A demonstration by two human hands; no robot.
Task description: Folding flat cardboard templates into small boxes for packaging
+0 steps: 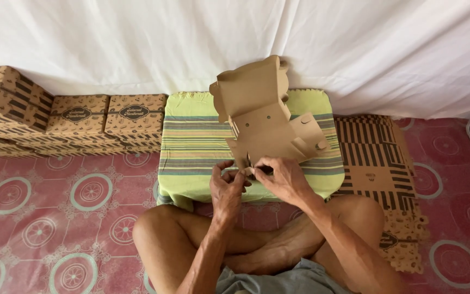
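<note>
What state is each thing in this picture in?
Box: half-folded, lid flap raised, on striped cloth.
Left hand: pinching the box's near edge.
Right hand: gripping the same edge.
Finished boxes: closed, stacked.
Flat blanks: unfolded, piled on floor.

A person sits cross-legged on a red patterned floor mat (pixel 55 207) before a low table under a green striped cloth (pixel 197 141). The left hand (pixel 227 188) and the right hand (pixel 281 177) both pinch the near edge of a half-folded brown cardboard box (pixel 259 117), whose lid flap stands upright. Finished printed boxes (pixel 77 122) are stacked at the left against a white sheet (pixel 354 49). Flat, unfolded striped box blanks (pixel 373 163) lie on the floor to the right.
</note>
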